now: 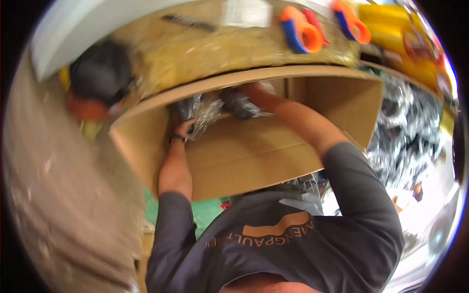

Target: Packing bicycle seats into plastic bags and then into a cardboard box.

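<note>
Both my arms reach into a large open cardboard box (249, 151). My left hand (182, 129), with a dark band at the wrist, is closed on a dark bundle in clear plastic (187, 108) near the box's left end. Further right, my right hand (256, 92) is partly hidden under the box's far edge. It appears closed on a second dark plastic-wrapped bundle (242, 106). Crinkled clear film (207, 117) spreads between the two bundles. Blur and wrapping hide what the bundles contain.
Beyond the box, a worktop (195, 49) holds orange-and-blue tape dispensers (309, 35) and a white paper (247, 12). Yellow rolls (391, 22) sit at far right, above a heap of dark plastic-wrapped goods (408, 127). Another person in a dark cap (101, 68) is at left.
</note>
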Motion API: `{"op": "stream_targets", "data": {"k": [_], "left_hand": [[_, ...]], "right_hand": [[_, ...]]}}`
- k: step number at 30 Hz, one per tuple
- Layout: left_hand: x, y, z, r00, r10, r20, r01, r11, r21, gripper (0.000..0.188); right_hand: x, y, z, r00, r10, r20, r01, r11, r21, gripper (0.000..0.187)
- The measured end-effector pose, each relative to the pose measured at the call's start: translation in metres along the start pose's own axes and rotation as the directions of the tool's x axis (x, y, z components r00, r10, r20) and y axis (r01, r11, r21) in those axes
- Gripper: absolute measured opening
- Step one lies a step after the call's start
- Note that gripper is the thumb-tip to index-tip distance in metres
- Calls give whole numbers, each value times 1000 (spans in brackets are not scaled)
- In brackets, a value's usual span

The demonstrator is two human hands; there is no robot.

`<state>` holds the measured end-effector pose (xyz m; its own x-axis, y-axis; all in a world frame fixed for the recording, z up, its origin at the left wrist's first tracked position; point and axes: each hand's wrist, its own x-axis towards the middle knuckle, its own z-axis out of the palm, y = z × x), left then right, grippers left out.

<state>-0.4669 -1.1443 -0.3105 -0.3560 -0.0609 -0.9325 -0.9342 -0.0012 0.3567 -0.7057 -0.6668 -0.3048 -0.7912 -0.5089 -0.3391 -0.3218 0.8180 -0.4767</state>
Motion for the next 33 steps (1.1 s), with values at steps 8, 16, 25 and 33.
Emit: {"op": "stream_targets", "data": {"k": [8, 16, 25, 33], "left_hand": [[-30, 44, 21, 897, -441, -14, 428, 878, -214, 70], [-368, 327, 369, 528, 841, 117, -820, 470, 326, 43], [-476, 337, 722, 480, 759, 441, -837, 547, -30, 36], [-499, 382, 756, 203, 971, 129, -834, 102, 542, 77]], "right_hand": [[-3, -259, -52, 845, -117, 522, 266, 939, -219, 43], [-354, -14, -464, 529, 423, -736, -412, 886, 213, 53], [-313, 167, -514, 631, 153, -761, -242, 970, -6, 110], [-444, 170, -606, 727, 427, -538, 96, 712, 695, 98]]}}
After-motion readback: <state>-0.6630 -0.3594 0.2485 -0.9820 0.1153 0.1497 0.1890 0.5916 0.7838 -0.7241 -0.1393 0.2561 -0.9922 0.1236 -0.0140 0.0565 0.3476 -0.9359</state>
